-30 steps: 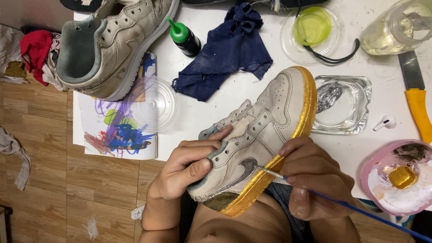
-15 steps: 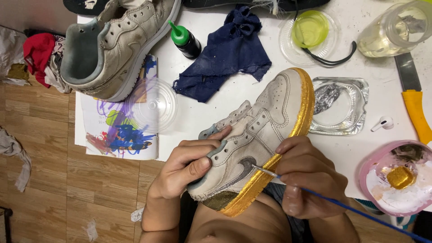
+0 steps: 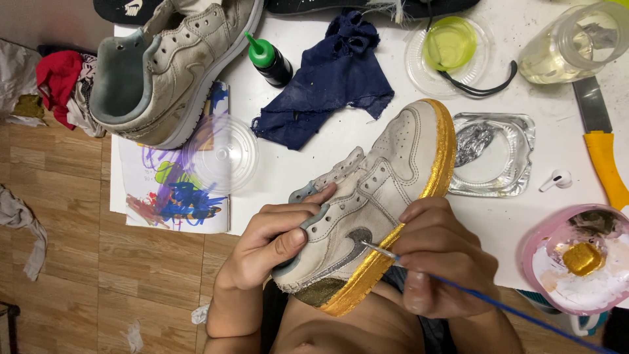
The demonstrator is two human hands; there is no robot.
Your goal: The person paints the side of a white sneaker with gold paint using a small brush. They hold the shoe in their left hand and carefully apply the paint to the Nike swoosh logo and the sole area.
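Changes since the earlier views, itemised:

- Right hand [image 3: 440,259]: shifted slightly toward 12 o'clock along the gold sole edge of the held sneaker [image 3: 373,210]; its fingers sat higher on the gold band than a second before.
- Paintbrush [image 3: 458,285]: tip moved from the lower gold edge toward 11 o'clock, ending on the grey side marking of the upper.
- Left hand [image 3: 272,246]: thumb crept a little further over the collar.

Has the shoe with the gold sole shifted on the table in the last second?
No. The shoe keeps its place: its gold toe lies just as close to the clear glass dish, with the left hand gripping the heel.
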